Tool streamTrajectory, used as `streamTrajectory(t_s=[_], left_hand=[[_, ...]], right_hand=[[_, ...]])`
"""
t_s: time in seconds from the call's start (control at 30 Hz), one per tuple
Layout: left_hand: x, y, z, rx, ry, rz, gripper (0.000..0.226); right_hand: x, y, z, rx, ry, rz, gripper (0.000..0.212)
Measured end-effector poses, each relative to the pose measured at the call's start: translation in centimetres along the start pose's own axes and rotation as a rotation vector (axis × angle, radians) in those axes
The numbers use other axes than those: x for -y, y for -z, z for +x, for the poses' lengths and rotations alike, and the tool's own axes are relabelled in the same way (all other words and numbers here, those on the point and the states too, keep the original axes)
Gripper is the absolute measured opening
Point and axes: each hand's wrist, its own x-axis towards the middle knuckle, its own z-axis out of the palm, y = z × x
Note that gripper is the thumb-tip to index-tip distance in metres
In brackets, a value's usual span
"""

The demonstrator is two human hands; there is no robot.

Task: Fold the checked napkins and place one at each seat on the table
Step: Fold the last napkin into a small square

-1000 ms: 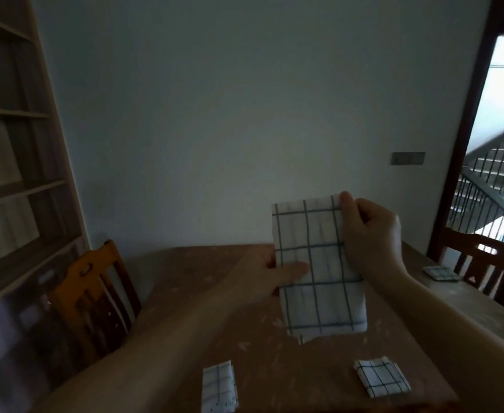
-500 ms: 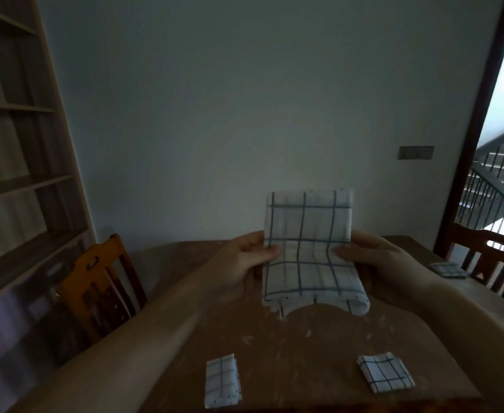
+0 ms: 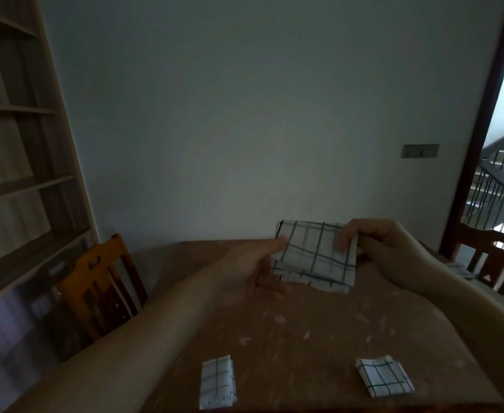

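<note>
- My left hand (image 3: pixel 252 268): thumb on the near face of the cloth's left edge, fingers curled below and behind it; this grip pinches the cloth.
- My right hand (image 3: pixel 384 248): fingers curled over the cloth's upper right corner, thumb side hidden behind; this grip too is clamped on the cloth.
- White cotton napkin with a dark blue check (image 3: pixel 314 259): folded to a broad rectangle, held between my two grips in the air above the brown wooden bench (image 3: pixel 319 332), layered edges showing along its lower side.
- Small folded white-and-blue checked napkin (image 3: pixel 217 383): flat on the bench, well below my left grip, near the bench's close edge.
- Second folded checked napkin, squarish and turned askew (image 3: pixel 383 375): flat on the bench, well below my right grip, apart from the first.
- Third folded checked napkin (image 3: pixel 459 269): on the bench to the right of my right grip, partly hidden by my forearm, beside the dark wooden chair (image 3: pixel 495 260).
- Orange-brown wooden chair (image 3: pixel 101 290): left of my left grip, at the bench's side.
- Pale wooden shelving (image 3: pixel 15 180): far left, against the wall.
- Grey wall switch plate (image 3: pixel 420 150): above my right grip.
</note>
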Motion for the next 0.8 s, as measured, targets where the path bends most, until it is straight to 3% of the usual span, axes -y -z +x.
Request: streamTrajectory(t_s=[0.13,0.2,0.27,0.4,0.53,0.7,0.8], left_hand=[[0.2,0.1,0.9,-0.059,-0.056,0.015,0.016],[0.1,0.1,1.0,-0.062,-0.088,0.011,0.014],[0.0,0.0,1.1,-0.049,-0.121,0.009,0.011],[0.0,-0.3,1.4,-0.07,-0.199,0.066,0.007],[0.4,-0.5,1.6,-0.069,-0.252,0.218,0.011],[1.1,0.0,2.2,-0.005,-0.275,0.459,0.021],[1.9,0.3,2.2,-0.006,-0.272,0.605,0.018]], right_hand=[[0.7,1.3,-0.3,0.069,0.03,-0.095,0.055],[1.0,2.3,-0.6,0.187,-0.039,0.065,0.039],[0.8,2.8,-0.9,0.261,-0.199,0.212,0.051],[0.4,2.1,-1.0,0.137,-0.206,0.1,0.033],[0.9,1.9,-1.0,0.193,-0.301,0.251,0.046],[0.8,1.1,0.2,0.265,-0.278,-0.062,0.043],[0.0,0.2,0.8,0.248,-0.287,-0.138,0.027]])
